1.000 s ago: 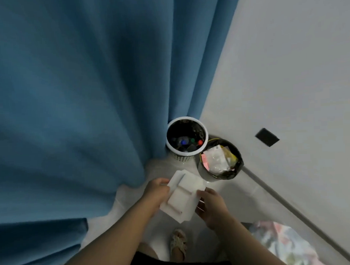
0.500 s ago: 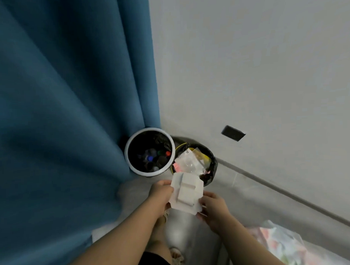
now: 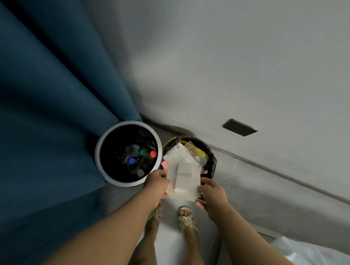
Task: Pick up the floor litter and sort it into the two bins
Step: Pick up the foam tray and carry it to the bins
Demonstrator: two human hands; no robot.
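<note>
A white moulded packing tray (image 3: 184, 177) is held between both hands, tilted over the near rim of the black-lined bin (image 3: 210, 159). My left hand (image 3: 157, 185) grips its left edge. On its right lower corner sits my right hand (image 3: 212, 192). That bin holds paper and plastic wrappers, white, yellow and pink. Left of it stands the white-rimmed bin (image 3: 103, 138), lined in black, with several plastic bottles showing blue, green and red caps.
A blue curtain (image 3: 50, 97) hangs at the left, touching the white bin. The grey wall (image 3: 227, 61) with a black socket plate (image 3: 239, 127) rises behind the bins. My sandalled feet (image 3: 186, 219) stand just below. A clear plastic bag (image 3: 313, 254) lies at lower right.
The view has swung so the bins sit closer and lower. Both hands have carried the white tray forward from in front of the bins to over the black-lined bin's rim.
</note>
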